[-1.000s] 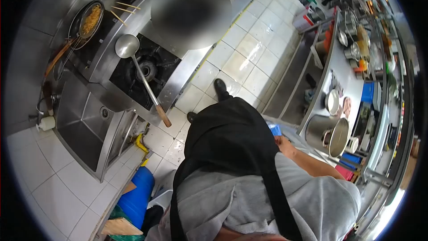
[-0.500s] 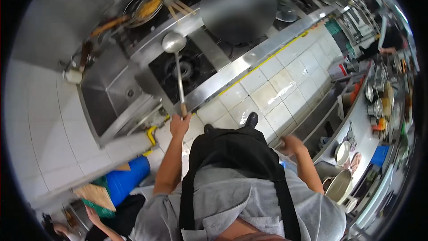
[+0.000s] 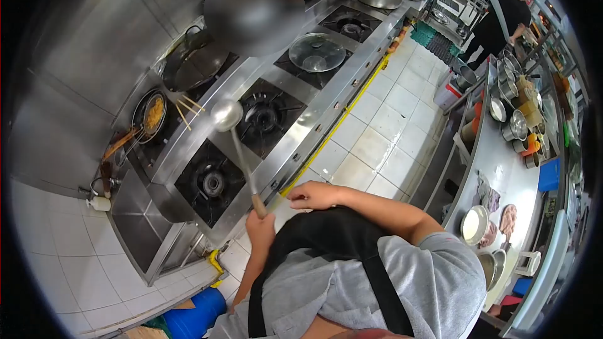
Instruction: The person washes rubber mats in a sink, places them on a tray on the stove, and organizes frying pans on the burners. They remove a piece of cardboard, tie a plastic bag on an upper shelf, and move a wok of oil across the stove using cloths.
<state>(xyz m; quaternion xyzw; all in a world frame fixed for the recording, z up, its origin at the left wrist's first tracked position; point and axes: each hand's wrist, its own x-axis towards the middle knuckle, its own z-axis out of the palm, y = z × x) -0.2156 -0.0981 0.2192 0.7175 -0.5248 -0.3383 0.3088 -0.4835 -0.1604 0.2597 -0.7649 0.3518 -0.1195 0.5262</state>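
Note:
My left hand (image 3: 259, 229) is closed around the wooden end of a long-handled metal ladle (image 3: 243, 158). The ladle's round bowl hangs over the stove's near side, left of a black burner (image 3: 264, 113). In front of the apron my right hand (image 3: 313, 195) has its fingers curled in, with nothing visible in them, a short way right of the ladle handle. Nearest the sink is another burner (image 3: 212, 183). Across the stove, a large blackened wok (image 3: 191, 69) sits by the back wall.
A strainer of yellow-orange food (image 3: 154, 114) rests over a pan, beside several wooden sticks (image 3: 188, 112). A glass lid (image 3: 317, 53) covers a burner. The sink (image 3: 135, 220) is left; a counter (image 3: 465, 182) with pots runs right. A blurred grey patch hides part of the stove. Another person (image 3: 499, 19) stands far right.
My view has turned right along the stove. My right hand has come from my right side to the front of the apron. The ladle stays in my left hand, still extended over the stove.

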